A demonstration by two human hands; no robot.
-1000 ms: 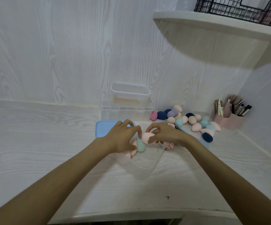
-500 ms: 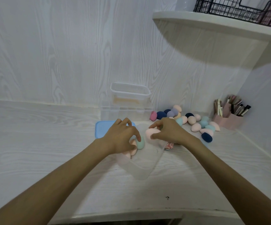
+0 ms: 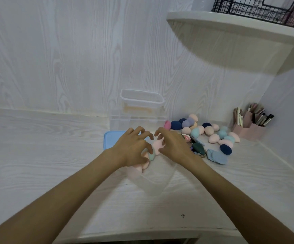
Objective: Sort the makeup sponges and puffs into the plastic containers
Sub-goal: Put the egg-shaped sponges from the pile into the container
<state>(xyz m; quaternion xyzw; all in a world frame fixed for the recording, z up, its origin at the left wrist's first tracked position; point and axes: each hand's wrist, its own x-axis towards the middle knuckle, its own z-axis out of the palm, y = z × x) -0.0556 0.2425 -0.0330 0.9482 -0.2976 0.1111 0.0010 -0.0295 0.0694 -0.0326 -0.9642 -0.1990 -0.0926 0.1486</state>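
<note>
Pink sponge [image 3: 157,146] sits in the clear box [image 3: 153,180]; left hand [image 3: 133,148] and right hand [image 3: 173,147] hover spread, empty, tucking it down.

A white wood-grain counter [image 3: 37,155] fills the lower frame, with a clear plastic container [image 3: 149,180] at centre and a blue lid [image 3: 111,140] just left of it. Stacked clear containers [image 3: 141,110] stand at the back wall. Right of centre lie loose makeup sponges [image 3: 211,132], a blue cloth [image 3: 216,156] and a pink brush holder [image 3: 248,127].

Single head-worn view, looking forward and down, close over the white desk [image 3: 37,155], wall behind
</note>
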